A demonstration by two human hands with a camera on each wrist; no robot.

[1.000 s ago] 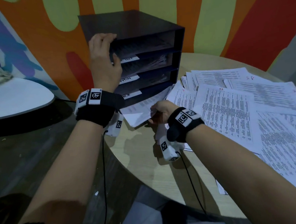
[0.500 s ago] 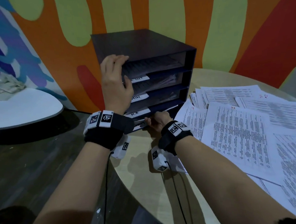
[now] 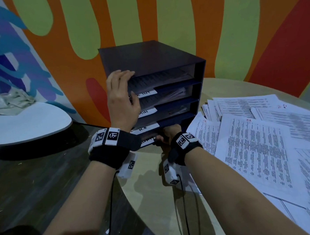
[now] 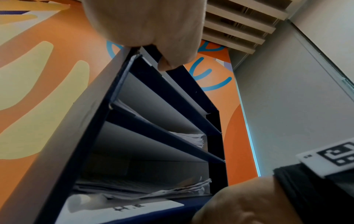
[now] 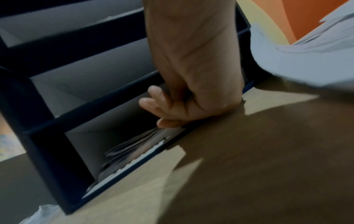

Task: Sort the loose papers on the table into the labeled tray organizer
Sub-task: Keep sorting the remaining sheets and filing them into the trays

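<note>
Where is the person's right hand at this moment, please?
In the head view, the right hand is at the tray organizer's bottom slot, below the left hand, left of the loose papers.

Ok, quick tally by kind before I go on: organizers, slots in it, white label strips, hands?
tray organizer: 1
slots: 4
label strips: 4, the lowest partly hidden
hands: 2, left hand on the top front corner, right hand at the bottom slot
Total: 11
loose papers: overlap too much to count
</note>
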